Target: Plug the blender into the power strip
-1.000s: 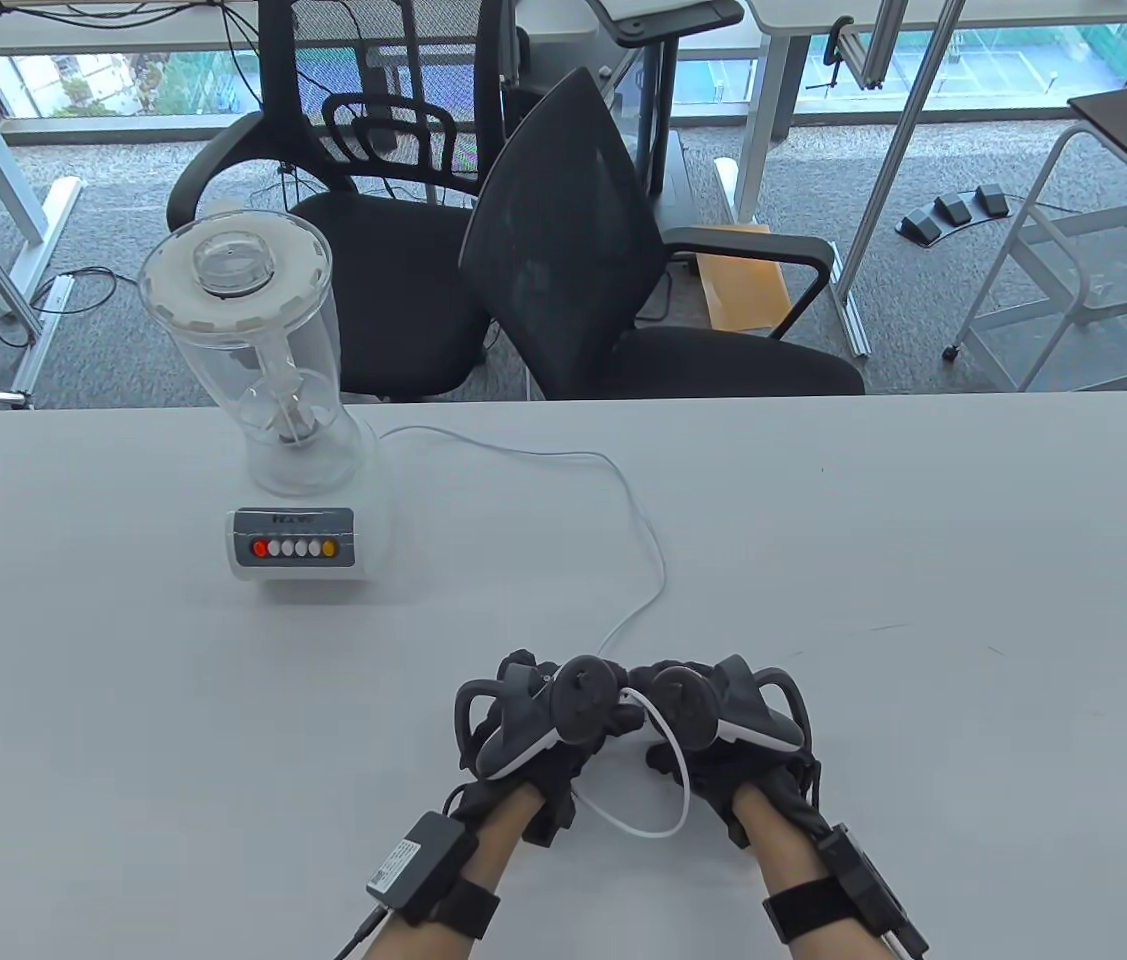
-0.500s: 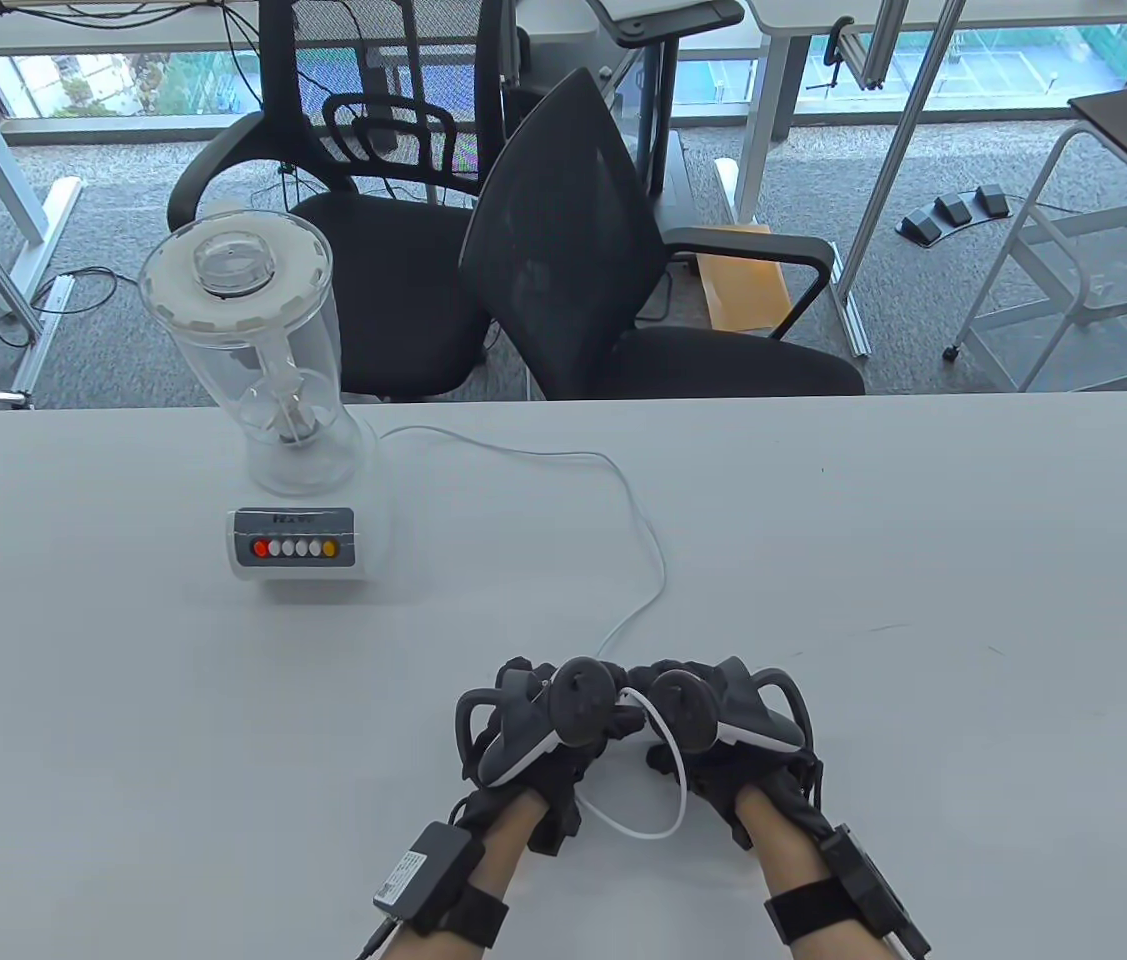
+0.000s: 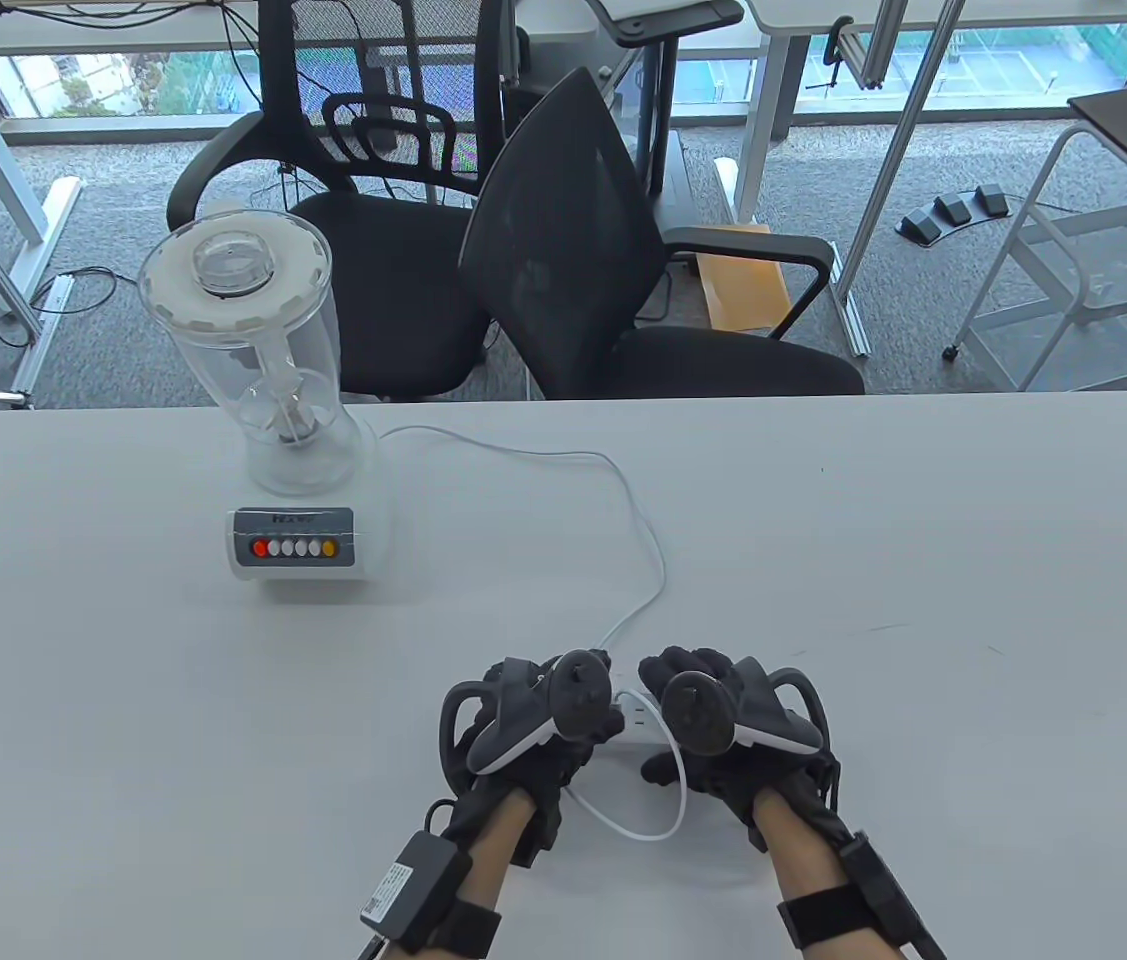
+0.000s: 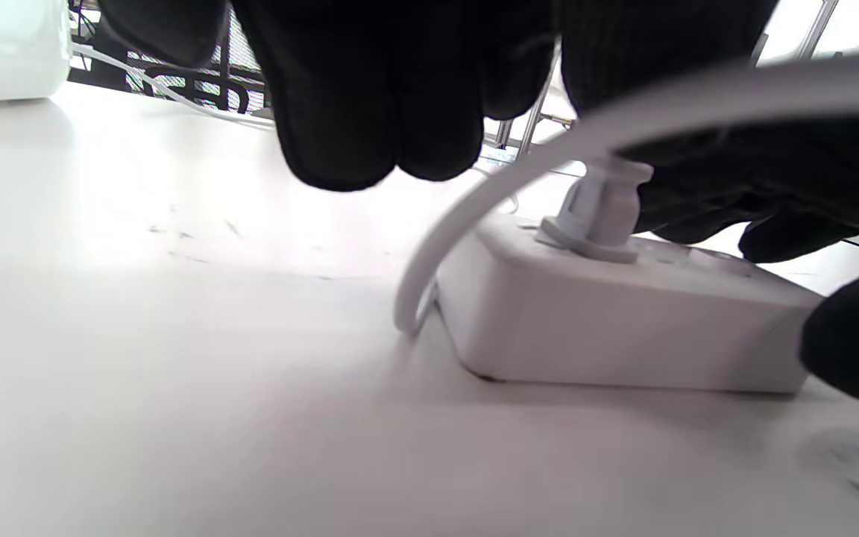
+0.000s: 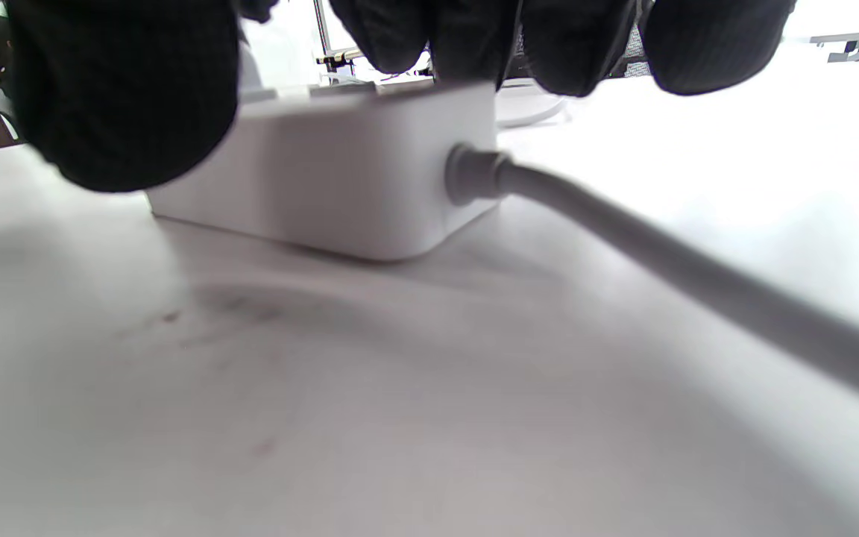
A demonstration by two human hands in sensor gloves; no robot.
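Note:
The white blender (image 3: 273,450) stands at the table's left. Its thin white cord (image 3: 658,570) runs right and then down to my hands. The white power strip (image 3: 638,722) lies between them. In the left wrist view the cord's plug (image 4: 597,212) stands seated in the strip (image 4: 608,328). My left hand (image 3: 548,715) is just left of the plug, and its fingers (image 4: 370,112) hang above the table without touching it. My right hand (image 3: 713,705) holds the strip (image 5: 340,171), fingers over its top and thumb (image 5: 124,97) on its near side.
The strip's own thicker cable (image 5: 623,231) leaves its end and loops on the table (image 3: 923,560) toward me between my wrists (image 3: 668,825). Two black office chairs (image 3: 623,300) stand behind the far table edge.
My hands have drawn apart, the left one to the left and the right one to the right. The strip's top now shows between them.

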